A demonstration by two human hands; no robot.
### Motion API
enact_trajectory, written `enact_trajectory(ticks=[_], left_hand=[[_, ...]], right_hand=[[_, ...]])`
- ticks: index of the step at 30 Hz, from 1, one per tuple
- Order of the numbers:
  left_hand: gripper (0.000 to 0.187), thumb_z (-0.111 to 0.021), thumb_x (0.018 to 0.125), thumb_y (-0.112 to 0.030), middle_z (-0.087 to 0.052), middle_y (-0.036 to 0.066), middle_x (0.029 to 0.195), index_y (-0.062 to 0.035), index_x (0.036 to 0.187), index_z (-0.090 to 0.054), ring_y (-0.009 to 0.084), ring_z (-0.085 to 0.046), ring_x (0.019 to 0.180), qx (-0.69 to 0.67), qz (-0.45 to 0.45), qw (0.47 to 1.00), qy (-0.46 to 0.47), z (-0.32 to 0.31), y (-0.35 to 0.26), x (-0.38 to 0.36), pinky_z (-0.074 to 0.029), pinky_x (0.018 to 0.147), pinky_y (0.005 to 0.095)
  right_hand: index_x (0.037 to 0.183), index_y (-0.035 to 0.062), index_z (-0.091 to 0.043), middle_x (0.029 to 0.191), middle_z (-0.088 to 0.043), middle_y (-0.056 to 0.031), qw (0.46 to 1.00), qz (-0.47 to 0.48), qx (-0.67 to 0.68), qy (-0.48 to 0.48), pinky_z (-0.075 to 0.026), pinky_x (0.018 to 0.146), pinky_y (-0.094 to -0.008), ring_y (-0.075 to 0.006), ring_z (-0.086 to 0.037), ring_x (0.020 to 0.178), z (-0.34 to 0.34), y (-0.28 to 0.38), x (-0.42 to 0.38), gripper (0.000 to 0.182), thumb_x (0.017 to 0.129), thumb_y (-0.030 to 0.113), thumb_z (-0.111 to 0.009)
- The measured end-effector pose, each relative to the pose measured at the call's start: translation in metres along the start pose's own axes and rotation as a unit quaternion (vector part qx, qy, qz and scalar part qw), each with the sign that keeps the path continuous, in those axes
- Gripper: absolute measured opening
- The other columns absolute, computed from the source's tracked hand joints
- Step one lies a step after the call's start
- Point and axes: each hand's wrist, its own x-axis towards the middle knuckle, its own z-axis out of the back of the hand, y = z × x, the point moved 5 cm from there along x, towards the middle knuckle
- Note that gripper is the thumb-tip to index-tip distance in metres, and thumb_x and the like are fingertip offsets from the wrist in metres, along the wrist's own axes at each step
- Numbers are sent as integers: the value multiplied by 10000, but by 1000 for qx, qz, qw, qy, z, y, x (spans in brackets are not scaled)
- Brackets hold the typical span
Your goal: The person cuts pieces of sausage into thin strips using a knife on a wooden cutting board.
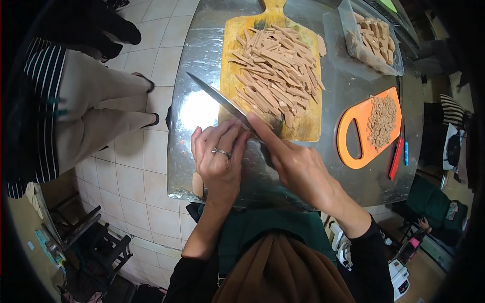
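Observation:
A long kitchen knife (214, 93) slants across the lower left corner of the wooden cutting board (273, 10). My right hand (303, 169) grips it, its index finger stretched toward the blade; the handle is hidden under the hand. Beside the blade, my left hand (218, 151), wearing a ring, has its fingers bent with the tips at the blade. What those fingers hold, if anything, is hidden. Brownish-pink strips that look like cut sausage (280, 65) lie heaped on the board. One pale piece (197, 185) lies by my left wrist at the table's front edge.
An orange cutting board (348, 155) bears finely diced bits (382, 121). Next to it lie a red-handled tool (396, 159) and a blue pen-like object (406, 153). A clear plastic container (356, 48) holds more pieces. A person (91, 96) stands left of the metal table (323, 187).

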Motion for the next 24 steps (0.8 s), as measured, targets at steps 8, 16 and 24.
enact_trajectory(ticks=[8,16,24], left_hand=[[276,-789,882,-170,-726,4,1153,-116,1148,-737,222,-632,1064,34,28,999,26,6,-13,8,-271,1151,503],[237,-732,934,-123,-742,74,1138,-76,1167,-739,260,-650,1065,-44,73,996,41,26,-8,21,-383,1084,462],[294,-783,888,-184,-686,133,1176,-61,1153,-751,312,-634,1095,2,193,974,117,67,22,1,-492,956,423]], right_hand=[[1614,198,-355,855,-675,-221,994,18,87,-66,-541,737,-397,-350,-666,701,29,-9,7,683,991,-22,-532],[1609,192,-345,945,-657,-278,996,-20,71,-50,-510,677,-498,-444,-654,733,33,-9,-34,730,946,-48,-534],[1610,216,-360,707,-594,-255,998,19,44,-48,-513,681,-477,-442,-609,641,6,-8,-42,725,952,-43,-523]])
